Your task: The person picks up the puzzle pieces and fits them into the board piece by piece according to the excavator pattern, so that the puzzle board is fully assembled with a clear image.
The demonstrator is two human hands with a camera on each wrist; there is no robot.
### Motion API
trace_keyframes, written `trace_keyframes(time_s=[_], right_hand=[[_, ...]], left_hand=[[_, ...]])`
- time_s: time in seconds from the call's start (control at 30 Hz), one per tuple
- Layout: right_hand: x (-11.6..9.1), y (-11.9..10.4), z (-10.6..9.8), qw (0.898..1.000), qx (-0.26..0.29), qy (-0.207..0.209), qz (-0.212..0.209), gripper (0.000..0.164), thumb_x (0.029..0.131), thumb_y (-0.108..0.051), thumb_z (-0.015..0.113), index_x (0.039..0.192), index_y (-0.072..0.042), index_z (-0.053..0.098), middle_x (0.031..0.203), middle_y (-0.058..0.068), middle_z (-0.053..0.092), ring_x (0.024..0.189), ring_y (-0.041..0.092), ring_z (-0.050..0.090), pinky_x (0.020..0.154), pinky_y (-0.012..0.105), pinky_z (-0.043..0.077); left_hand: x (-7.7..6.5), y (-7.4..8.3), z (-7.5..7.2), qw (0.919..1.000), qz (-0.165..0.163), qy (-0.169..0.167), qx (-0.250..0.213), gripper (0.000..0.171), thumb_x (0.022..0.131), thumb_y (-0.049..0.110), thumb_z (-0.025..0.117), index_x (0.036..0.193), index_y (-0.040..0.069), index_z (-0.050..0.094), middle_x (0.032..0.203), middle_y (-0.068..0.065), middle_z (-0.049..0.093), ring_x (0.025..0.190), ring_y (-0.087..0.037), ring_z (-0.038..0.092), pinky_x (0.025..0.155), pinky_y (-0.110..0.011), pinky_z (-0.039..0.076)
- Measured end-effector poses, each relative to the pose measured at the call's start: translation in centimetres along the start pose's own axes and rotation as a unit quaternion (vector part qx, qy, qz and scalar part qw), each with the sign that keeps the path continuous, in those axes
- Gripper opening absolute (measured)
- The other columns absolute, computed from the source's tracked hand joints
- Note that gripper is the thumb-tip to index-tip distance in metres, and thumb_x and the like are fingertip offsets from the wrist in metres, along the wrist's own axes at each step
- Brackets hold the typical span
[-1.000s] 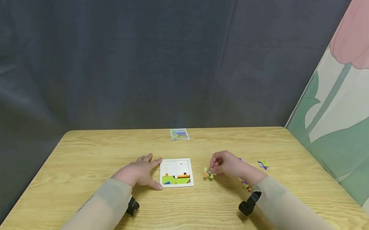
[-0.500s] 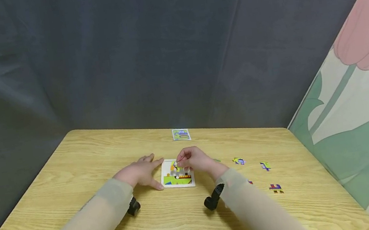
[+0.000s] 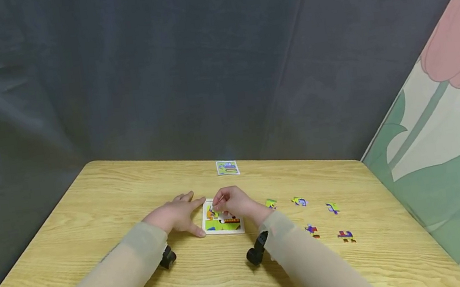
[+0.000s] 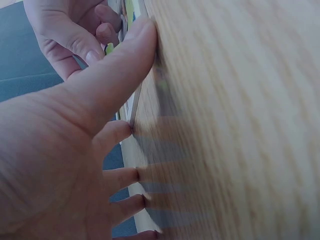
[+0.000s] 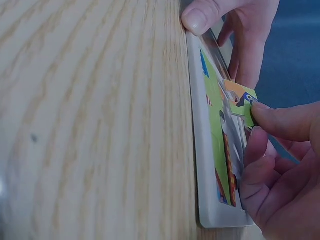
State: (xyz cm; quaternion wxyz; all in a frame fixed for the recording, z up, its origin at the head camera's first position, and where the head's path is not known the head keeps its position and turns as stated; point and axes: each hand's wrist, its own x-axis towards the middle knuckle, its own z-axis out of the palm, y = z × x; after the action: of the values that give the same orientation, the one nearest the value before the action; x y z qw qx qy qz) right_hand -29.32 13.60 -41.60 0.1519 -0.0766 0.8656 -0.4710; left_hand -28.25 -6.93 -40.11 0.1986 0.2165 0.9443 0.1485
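1. A green-and-orange cut jigsaw piece (image 5: 245, 101) is pinched by the right hand (image 3: 236, 203) at ten o'clock on the white-rimmed square tray (image 5: 220, 218).
2. The nine-o'clock side is touched by the spread left hand (image 3: 177, 216).
3. Five loose multicoloured pieces (image 3: 346, 235) are scattered around three o'clock.

puzzle piece (image 5: 244, 108): orange, green | tray (image 5: 203, 165): white-rimmed | table (image 3: 212, 272): tan, wood-grained | curtain (image 3: 177, 73): slate-blue

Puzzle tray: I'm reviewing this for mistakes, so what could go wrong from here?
The puzzle piece is tilted in the right grip, so it might catch instead of seating flat in the puzzle tray. With the left grip only touching the tray's edge, it could slide. The right sleeve passes near a loose piece and might nudge it.
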Motion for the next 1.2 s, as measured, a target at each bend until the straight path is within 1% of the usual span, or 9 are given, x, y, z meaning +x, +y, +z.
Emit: trace_keyframes(time_s=[0.17,0.33,0.47,0.7,0.9,1.1,1.2], right_hand=[[0.2,0.2,0.1,1.000,-0.006,-0.001,-0.006,0.004,0.091,-0.003,0.070,0.091,-0.006,0.068,0.083,0.007,0.062,0.064,0.017,0.053,0.057,0.025,0.046],[0.5,0.5,0.4,1.000,-0.015,-0.004,-0.022,0.011,0.090,-0.001,0.071,0.084,-0.009,0.066,0.080,0.006,0.060,0.064,0.015,0.052,0.056,0.024,0.046],[0.5,0.4,0.6,0.998,-0.035,-0.001,-0.042,0.012,0.089,0.002,0.070,0.084,-0.007,0.066,0.077,0.005,0.059,0.063,0.014,0.052,0.055,0.023,0.046],[0.2,0.3,0.9,0.995,-0.083,0.012,-0.061,0.011,0.087,-0.001,0.074,0.087,-0.008,0.066,0.079,0.003,0.059,0.070,0.015,0.052,0.059,0.024,0.043],[0.0,0.3,1.2,0.994,-0.091,0.012,-0.058,0.009,0.088,-0.003,0.074,0.088,-0.008,0.066,0.079,0.004,0.058,0.067,0.014,0.053,0.054,0.024,0.045],[0.0,0.1,1.4,0.991,-0.121,0.012,-0.053,0.011,0.088,-0.006,0.075,0.087,-0.010,0.065,0.077,0.002,0.056,0.067,0.013,0.051,0.055,0.023,0.043],[0.0,0.0,1.4,0.990,-0.128,0.013,-0.049,0.012,0.087,-0.007,0.076,0.088,-0.008,0.064,0.076,0.003,0.055,0.065,0.013,0.051,0.054,0.023,0.042]], left_hand=[[0.0,0.1,0.0,1.0000,0.002,-0.001,-0.002,0.102,0.074,0.054,0.081,0.157,0.022,0.032,0.162,-0.017,0.015,0.147,-0.040,0.013,0.111,-0.063,0.022],[0.2,0.1,0.1,1.0000,0.004,-0.002,-0.002,0.102,0.074,0.054,0.081,0.157,0.022,0.032,0.162,-0.017,0.015,0.147,-0.040,0.013,0.111,-0.063,0.023],[0.3,0.0,0.1,1.0000,0.005,-0.002,0.000,0.102,0.075,0.054,0.081,0.157,0.022,0.030,0.162,-0.018,0.014,0.147,-0.040,0.012,0.111,-0.063,0.023],[0.4,0.1,0.0,0.9999,0.003,-0.003,0.011,0.103,0.075,0.056,0.079,0.158,0.022,0.029,0.162,-0.018,0.014,0.147,-0.041,0.012,0.110,-0.064,0.024],[0.5,-0.1,0.1,1.0000,0.001,-0.002,0.009,0.103,0.075,0.056,0.079,0.158,0.023,0.029,0.162,-0.018,0.014,0.147,-0.041,0.012,0.110,-0.064,0.024],[0.4,-0.1,0.1,1.0000,0.000,-0.004,0.007,0.102,0.075,0.056,0.080,0.157,0.023,0.030,0.163,-0.017,0.014,0.147,-0.040,0.011,0.109,-0.064,0.024],[0.4,-0.2,0.2,1.0000,0.000,-0.003,0.009,0.102,0.075,0.056,0.080,0.157,0.023,0.030,0.162,-0.017,0.014,0.147,-0.040,0.012,0.109,-0.065,0.025]])
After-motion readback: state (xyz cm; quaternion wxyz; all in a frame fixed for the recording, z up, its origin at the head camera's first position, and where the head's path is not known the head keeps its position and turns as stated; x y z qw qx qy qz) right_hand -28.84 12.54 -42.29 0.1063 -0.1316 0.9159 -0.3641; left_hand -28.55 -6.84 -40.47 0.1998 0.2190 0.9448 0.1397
